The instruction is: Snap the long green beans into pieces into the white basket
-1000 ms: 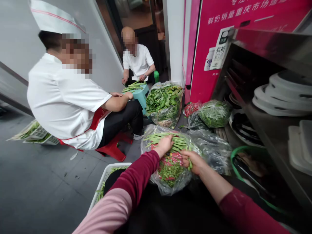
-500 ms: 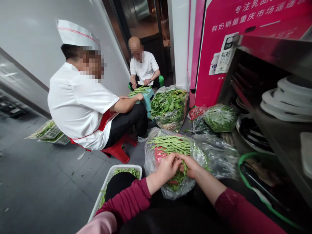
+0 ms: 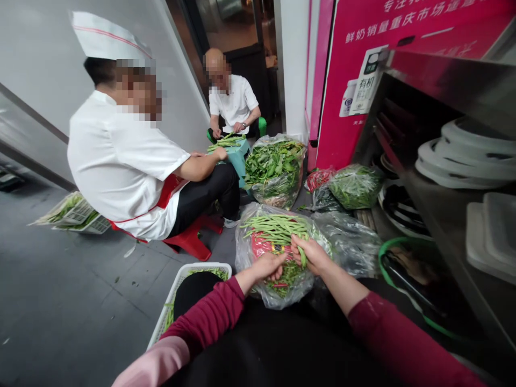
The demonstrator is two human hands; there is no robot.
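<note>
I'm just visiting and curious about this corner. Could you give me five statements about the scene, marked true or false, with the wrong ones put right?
1. The left hand and the right hand are both over the plastic bag. True.
2. The right hand holds nothing. False: it holds green beans.
3. A white basket stands to the left of the plastic bag. True.
4. The nearer co-worker sits on a red stool. True.
5. The leafy greens are up on the metal shelf. False: the leafy greens are in a sack on the floor.
</note>
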